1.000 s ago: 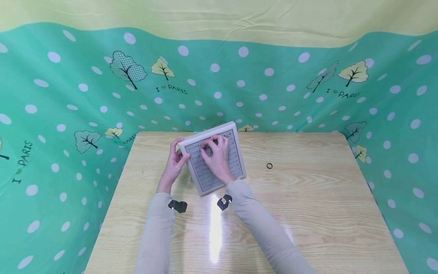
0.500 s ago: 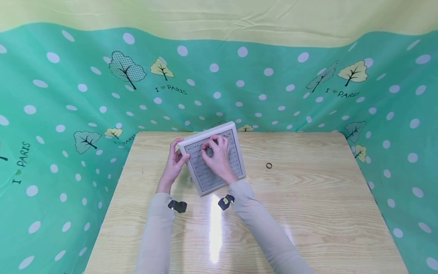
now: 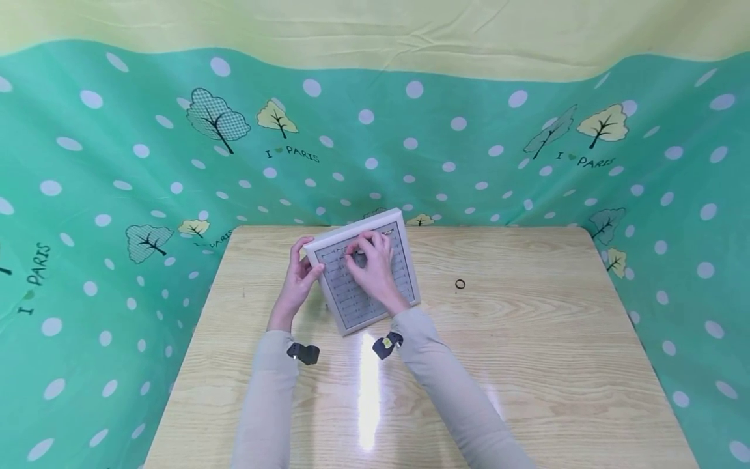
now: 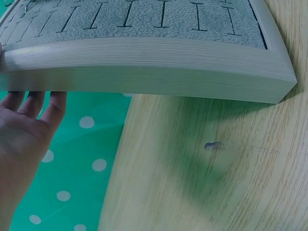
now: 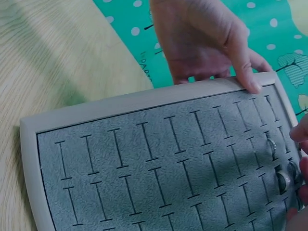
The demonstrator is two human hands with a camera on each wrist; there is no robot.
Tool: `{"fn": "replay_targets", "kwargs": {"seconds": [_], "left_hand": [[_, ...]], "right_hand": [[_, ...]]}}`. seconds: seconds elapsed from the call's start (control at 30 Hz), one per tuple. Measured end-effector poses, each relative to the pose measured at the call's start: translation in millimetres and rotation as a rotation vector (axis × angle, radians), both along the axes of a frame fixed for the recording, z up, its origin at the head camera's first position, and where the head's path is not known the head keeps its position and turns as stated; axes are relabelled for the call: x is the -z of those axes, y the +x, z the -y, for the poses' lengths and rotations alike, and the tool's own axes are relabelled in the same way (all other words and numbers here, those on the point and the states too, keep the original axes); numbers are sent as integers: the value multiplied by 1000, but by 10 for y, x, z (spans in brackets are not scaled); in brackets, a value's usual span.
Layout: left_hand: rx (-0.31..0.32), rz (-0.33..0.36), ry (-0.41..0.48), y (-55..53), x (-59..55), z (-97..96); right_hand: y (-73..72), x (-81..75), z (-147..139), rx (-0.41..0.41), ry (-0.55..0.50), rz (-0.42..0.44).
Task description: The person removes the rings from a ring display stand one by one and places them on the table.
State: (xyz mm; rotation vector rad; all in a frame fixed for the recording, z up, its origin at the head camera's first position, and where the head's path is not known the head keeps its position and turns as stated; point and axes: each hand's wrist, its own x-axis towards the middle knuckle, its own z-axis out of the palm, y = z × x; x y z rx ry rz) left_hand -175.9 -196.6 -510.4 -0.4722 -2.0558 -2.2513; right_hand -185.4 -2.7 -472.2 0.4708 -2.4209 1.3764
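A grey ring display tray (image 3: 404, 260) with a pale wooden frame and rows of slits is propped at a slant on the table. My left hand (image 3: 297, 283) grips its upper left corner, the thumb over the frame and the other fingers behind. My right hand (image 3: 375, 270) is over the upper slits, thumb and forefinger curled together at a small ring (image 5: 284, 180). In the right wrist view its fingertips (image 5: 303, 168) are right beside that ring, partly cut off by the view's edge. Another silvery ring (image 5: 273, 147) stands in a slit nearby.
A dark ring (image 3: 460, 284) lies on the wooden table (image 3: 556, 365) to the right of the tray. Something shiny (image 3: 388, 232) sits near the tray's upper right corner. Green dotted cloth (image 3: 469, 156) hangs behind and at both sides.
My right thumb and forefinger have shifted slightly at the same upper slits. The left hand and the tray stay in place.
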Motion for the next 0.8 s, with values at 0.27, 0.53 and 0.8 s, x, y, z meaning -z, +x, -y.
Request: {"fn": "replay_targets", "kwargs": {"seconds": [0.27, 0.53, 0.8], "left_hand": [[-12, 29, -24, 11, -15, -8], [-25, 57, -33, 17, -32, -17], [-31, 40, -34, 18, -26, -11]], "right_hand": [[51, -46, -45, -9, -132, -5], [97, -37, -124, -22, -194, 5], [132, 47, -217, -35, -251, -13]]}}
